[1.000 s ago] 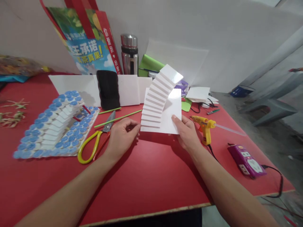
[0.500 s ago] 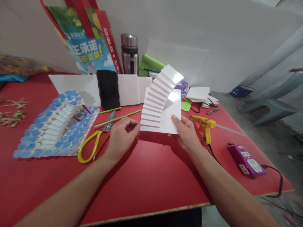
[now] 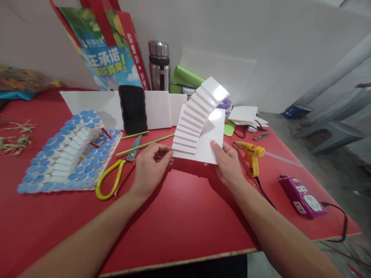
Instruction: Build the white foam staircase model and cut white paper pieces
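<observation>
A white model staircase [image 3: 191, 123], made of curved, overlapping steps on a square white board [image 3: 209, 144], is held up above the table. My right hand [image 3: 228, 164] grips the board's lower right part, thumb on top and fingers underneath. My left hand [image 3: 153, 166] is closed at the lower left corner, thumb and forefinger pinching its edge. Beside my left hand lie scissors [image 3: 118, 173] with yellow and red handles, and green sticks [image 3: 145, 144]. A second model staircase [image 3: 72, 152], ringed with blue and white rosettes, stands on the left.
A yellow glue gun [image 3: 251, 154] lies right of my right hand, its cord running over the red table [image 3: 179, 224]. Further right is a purple power socket box [image 3: 303, 197]. Behind stand a black phone [image 3: 132, 109], a steel flask [image 3: 159, 65] and a printed bag [image 3: 107, 54].
The held staircase has tilted slightly clockwise, its top shifting a little to the right. Both hands keep nearly the same places.
</observation>
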A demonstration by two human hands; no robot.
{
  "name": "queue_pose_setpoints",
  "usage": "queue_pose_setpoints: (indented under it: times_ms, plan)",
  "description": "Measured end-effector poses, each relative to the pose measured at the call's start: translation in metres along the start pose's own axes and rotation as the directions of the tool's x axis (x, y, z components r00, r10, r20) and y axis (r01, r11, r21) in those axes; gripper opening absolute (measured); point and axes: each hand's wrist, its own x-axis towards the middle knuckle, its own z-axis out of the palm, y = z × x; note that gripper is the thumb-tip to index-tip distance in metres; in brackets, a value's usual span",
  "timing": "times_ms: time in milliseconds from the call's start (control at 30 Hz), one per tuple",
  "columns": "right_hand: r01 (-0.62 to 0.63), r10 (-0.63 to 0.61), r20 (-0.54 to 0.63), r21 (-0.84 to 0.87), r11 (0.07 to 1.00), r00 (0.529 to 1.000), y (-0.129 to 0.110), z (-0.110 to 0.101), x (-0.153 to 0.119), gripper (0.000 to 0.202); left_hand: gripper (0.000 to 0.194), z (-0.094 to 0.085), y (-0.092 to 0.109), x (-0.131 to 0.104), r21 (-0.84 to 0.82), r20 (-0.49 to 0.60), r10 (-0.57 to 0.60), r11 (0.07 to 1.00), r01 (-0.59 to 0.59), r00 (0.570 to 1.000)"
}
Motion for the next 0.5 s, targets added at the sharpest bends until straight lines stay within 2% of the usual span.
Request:
queue_pose_setpoints:
  times_ms: [300, 500]
  plan:
    - [0.016, -0.016, 0.001, -0.009, 1.000, 1.000, 0.0034, -0.0022, 0.0003, 0.035, 0.009, -0.0011, -0.0011, 0.0006, 0.045, 0.005, 0.043, 0.998, -0.043, 0.999]
    - [0.001, 0.000, 0.022, -0.045, 0.999, 1.000, 0.0032, -0.0030, -0.0003, 0.035, 0.007, -0.0020, -0.0019, 0.0016, 0.146, -0.009, 0.078, 0.986, -0.076, 0.997]
